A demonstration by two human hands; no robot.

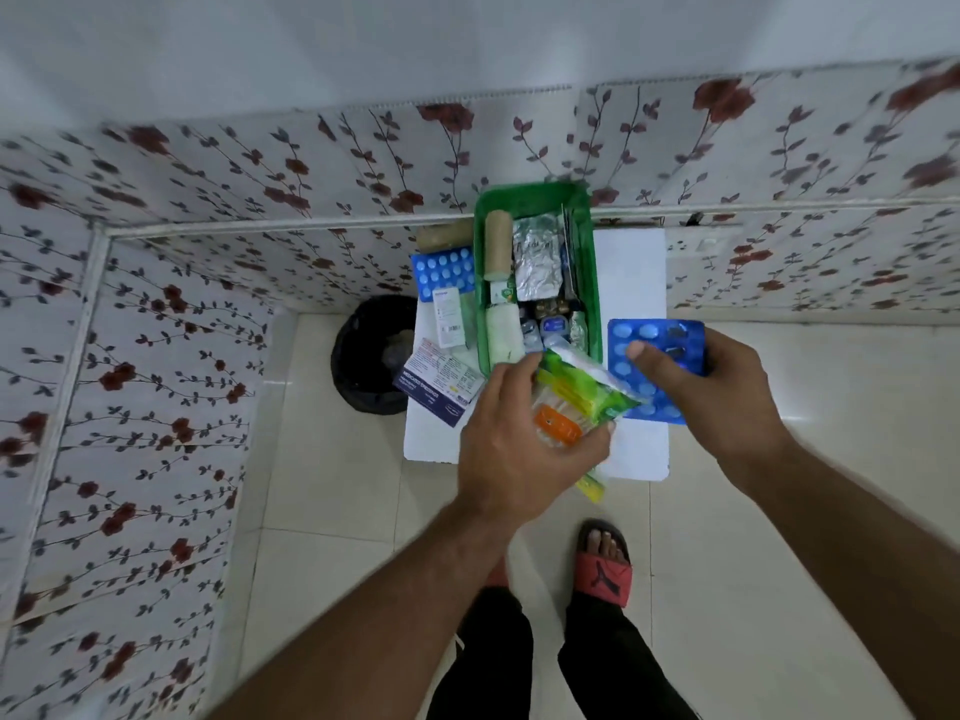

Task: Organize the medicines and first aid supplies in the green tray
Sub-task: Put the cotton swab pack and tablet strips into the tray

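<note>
**Both hands loaded at the near end of the green tray**

The left hand (pixel 519 439) is closed around a green-and-clear plastic packet (pixel 582 394) with an orange label; fingers curl over its near edge and the thumb presses at its far corner, so the packet is pinched and lifted over the white table top (pixel 631 272). The right hand (pixel 706 387) grips a blue blister strip (pixel 657 337) — thumb on the face of the strip, fingers behind it — just right of the tray's near end and partly overlapped by the packet.

The green tray (pixel 595 283) stands lengthwise on the table top, its far end toward the floral-papered wall (pixel 260 168). Inside lie a tan bandage roll (pixel 498 241) and a white roll (pixel 503 337) along the left wall, crumpled foil strips (pixel 537 262) in the middle, and small dark items at the near end, too blurred to identify.

Left of the tray, still outside it — a second tan roll (pixel 444 236), another blue blister strip (pixel 441 270), a small white box (pixel 448 317) and a flat box of medicated dressings (pixel 439 387). A black bin (pixel 371 356) sits on the tiled floor (pixel 332 491) beside the table.
</note>
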